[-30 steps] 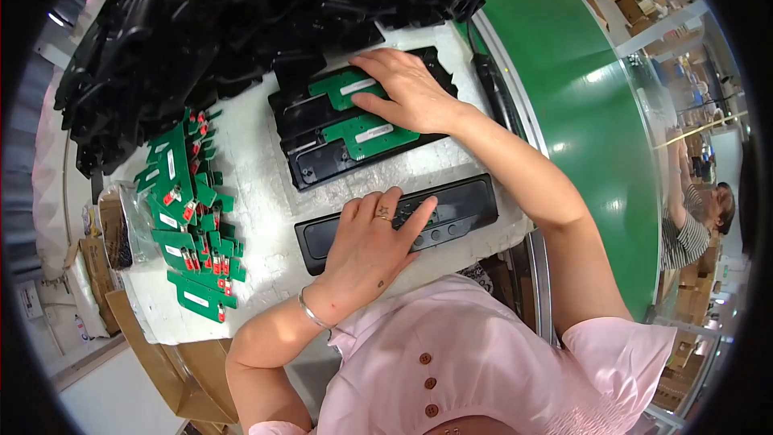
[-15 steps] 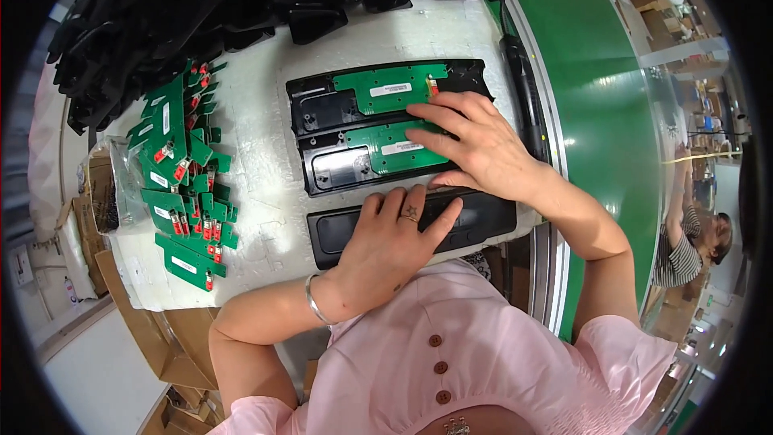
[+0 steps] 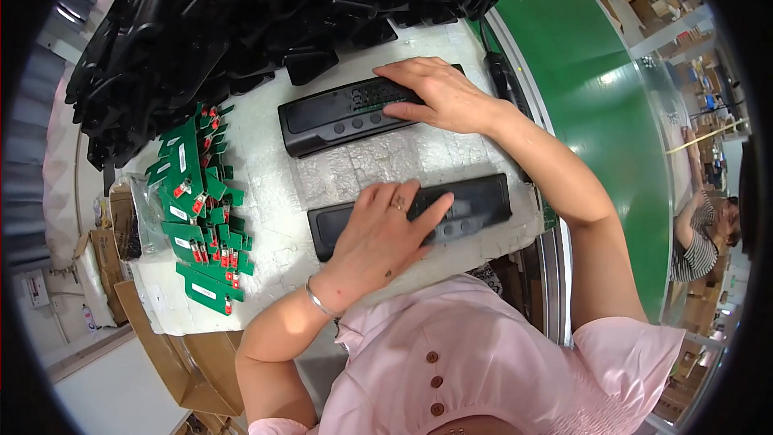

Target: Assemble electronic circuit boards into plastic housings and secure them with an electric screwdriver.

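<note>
Buttons (image 3: 357, 122) are facing upward on the far black panel (image 3: 318, 114), which is lying on a white work surface (image 3: 270, 209). The right hand (image 3: 443, 95) is covering its right end, fingers stretching out and standing apart from the thumb; whether they are gripping the edge, I cannot tell. Nearer the body, the left hand (image 3: 374, 229) is resting across the near panel (image 3: 483, 200), its fingers spreading loosely, released. Green circuit boards (image 3: 193, 163) are lying piled at left.
</note>
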The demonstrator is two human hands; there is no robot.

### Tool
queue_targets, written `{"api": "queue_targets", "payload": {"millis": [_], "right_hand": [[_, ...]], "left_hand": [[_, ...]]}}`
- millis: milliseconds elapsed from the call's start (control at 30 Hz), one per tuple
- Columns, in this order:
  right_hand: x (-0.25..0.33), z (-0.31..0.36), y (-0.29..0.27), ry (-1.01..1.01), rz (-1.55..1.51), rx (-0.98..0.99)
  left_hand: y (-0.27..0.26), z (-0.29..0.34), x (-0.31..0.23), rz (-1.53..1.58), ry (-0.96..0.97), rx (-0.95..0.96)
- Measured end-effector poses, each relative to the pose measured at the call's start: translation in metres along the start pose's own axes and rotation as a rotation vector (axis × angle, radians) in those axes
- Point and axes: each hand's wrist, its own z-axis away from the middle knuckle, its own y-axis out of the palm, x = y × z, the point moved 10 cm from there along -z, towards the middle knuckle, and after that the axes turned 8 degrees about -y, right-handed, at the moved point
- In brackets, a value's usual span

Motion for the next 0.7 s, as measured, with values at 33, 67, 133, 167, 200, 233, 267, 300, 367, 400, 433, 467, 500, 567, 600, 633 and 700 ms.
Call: {"api": "queue_targets", "payload": {"millis": [33, 67, 133, 167, 200, 233, 267, 300, 367, 400, 433, 467, 500, 567, 600, 633, 700], "right_hand": [[0.001, 0.001, 0.011, 0.011, -0.094, 0.079], [0.000, 0.004, 0.014, 0.024, -0.094, 0.137], [0.003, 0.005, 0.015, -0.030, -0.029, 0.121], [0.006, 0.006, 0.016, -0.081, 0.040, 0.102], [0.004, 0.003, 0.020, -0.027, 0.012, 0.125], [0.004, 0.001, 0.025, -0.023, 0.002, 0.127], [0.002, -0.004, 0.022, -0.037, 0.022, 0.089], [0.000, -0.001, 0.010, -0.038, 0.052, 0.065], [0.012, -0.003, -0.021, -0.068, 0.075, -0.026], [0.021, 0.000, -0.042, -0.039, 0.048, -0.040], [0.031, 0.008, -0.061, -0.001, 0.038, -0.051], [0.043, 0.012, -0.066, -0.008, -0.020, -0.021], [0.054, 0.018, -0.063, -0.015, -0.070, 0.049], [0.083, 0.031, -0.043, -0.077, -0.079, 0.108], [0.094, 0.040, -0.035, -0.058, -0.045, 0.138], [0.099, 0.044, -0.026, -0.060, -0.014, 0.146], [0.092, 0.052, -0.019, -0.054, -0.095, 0.166]], "left_hand": [[-0.005, -0.003, 0.002, -0.024, 0.008, -0.060], [-0.007, -0.007, 0.007, -0.043, -0.018, -0.087], [-0.008, -0.012, 0.013, -0.059, -0.044, -0.124], [-0.005, -0.013, 0.016, -0.070, -0.052, -0.147], [-0.006, -0.012, 0.019, -0.084, -0.065, -0.147], [-0.007, -0.010, 0.023, -0.098, -0.079, -0.146], [-0.016, -0.006, 0.030, -0.045, -0.069, -0.187], [-0.043, -0.004, 0.030, 0.050, -0.036, -0.273], [-0.108, 0.028, 0.061, 0.295, -0.083, -0.725], [-0.131, 0.045, 0.079, 0.499, -0.177, -0.847], [-0.139, 0.057, 0.100, 0.713, -0.265, -0.966], [-0.140, 0.062, 0.104, 0.711, -0.278, -0.958], [-0.140, 0.055, 0.102, 0.730, -0.229, -0.883], [-0.142, 0.043, 0.084, 0.532, -0.198, -0.652], [-0.132, 0.035, 0.066, 0.261, -0.166, -0.494], [-0.106, 0.023, 0.062, 0.216, -0.175, -0.281], [-0.043, 0.008, 0.070, 0.191, -0.225, 0.118]]}}
